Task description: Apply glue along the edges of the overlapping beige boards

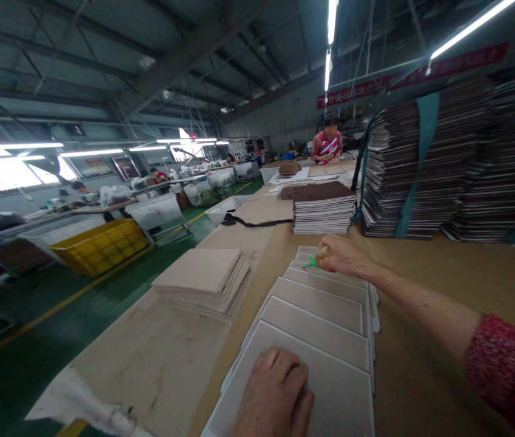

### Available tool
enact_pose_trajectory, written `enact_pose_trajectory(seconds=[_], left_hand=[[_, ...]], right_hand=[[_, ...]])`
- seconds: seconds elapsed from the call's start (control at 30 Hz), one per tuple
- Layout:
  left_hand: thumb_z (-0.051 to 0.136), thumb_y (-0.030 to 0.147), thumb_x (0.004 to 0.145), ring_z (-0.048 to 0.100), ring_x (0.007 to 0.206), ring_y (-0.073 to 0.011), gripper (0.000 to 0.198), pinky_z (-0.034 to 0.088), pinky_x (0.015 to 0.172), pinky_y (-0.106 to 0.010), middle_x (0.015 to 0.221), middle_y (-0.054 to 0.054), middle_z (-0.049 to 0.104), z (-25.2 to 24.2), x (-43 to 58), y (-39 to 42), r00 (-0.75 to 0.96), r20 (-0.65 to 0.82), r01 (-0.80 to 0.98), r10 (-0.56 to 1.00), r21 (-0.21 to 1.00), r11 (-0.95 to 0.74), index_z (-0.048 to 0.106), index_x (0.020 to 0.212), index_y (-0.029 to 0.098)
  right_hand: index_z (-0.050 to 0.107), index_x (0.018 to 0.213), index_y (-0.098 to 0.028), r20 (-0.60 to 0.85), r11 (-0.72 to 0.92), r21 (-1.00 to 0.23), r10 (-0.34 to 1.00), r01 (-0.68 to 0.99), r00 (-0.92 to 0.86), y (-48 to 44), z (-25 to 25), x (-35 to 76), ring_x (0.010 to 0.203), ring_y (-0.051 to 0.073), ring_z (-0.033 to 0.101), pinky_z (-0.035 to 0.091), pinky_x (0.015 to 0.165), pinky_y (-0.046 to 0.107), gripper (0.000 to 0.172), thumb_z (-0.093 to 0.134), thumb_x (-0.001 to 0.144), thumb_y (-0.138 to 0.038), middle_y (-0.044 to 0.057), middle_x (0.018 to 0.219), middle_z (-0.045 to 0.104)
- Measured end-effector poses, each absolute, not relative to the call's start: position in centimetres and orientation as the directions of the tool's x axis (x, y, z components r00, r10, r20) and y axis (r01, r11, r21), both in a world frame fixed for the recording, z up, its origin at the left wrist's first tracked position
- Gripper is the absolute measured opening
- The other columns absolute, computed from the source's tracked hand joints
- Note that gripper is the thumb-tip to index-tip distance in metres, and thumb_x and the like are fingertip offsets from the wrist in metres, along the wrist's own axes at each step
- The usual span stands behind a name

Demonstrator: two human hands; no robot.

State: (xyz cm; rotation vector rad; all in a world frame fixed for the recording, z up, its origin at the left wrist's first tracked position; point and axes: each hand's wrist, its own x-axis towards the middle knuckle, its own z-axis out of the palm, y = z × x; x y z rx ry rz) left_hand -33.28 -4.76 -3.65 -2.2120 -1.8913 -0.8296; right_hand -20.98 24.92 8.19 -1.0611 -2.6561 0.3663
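My left hand (275, 394) lies on the nearest pale grey panel (339, 388), fingers bent a little and resting on its surface. Several such panels overlap in a staggered row that runs away from me, each showing a strip with a light edge. Over the far end of this row, my right hand (341, 255) is closed around a tan tool with a bright green tip (312, 262). The tip points left and sits at or just above the far panels; I cannot tell whether it touches. Most of the tool is hidden in the fist.
Left of the row lies a stack of beige sheets (202, 273). Beyond stands a stack of dark brown panels (323, 203), and tall strapped stacks (416, 164) rise at right. A black strap (261, 223) lies across the table. Another person (327, 145) stands at the far end.
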Motion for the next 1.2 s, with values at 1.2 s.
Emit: enact_pose_trajectory(seconds=[1.2], left_hand=[[0.064, 0.020, 0.094, 0.058, 0.109, -0.0280, 0.013, 0.052, 0.100, -0.050, 0.115, -0.008, 0.069, 0.9, -31.5, -5.8, -0.005, 0.209, 0.928, 0.978, 0.366, -0.074, 0.068, 0.107, 0.019]], right_hand=[[0.063, 0.108, -0.018, 0.199, 0.738, -0.383, 0.653, 0.556, -0.730, 21.5, 6.9, -18.6, 0.084, 0.018, 0.059, 0.051, 0.078, 0.035, 0.024, 0.071, 0.097, -0.037, 0.003, 0.100, 0.062]])
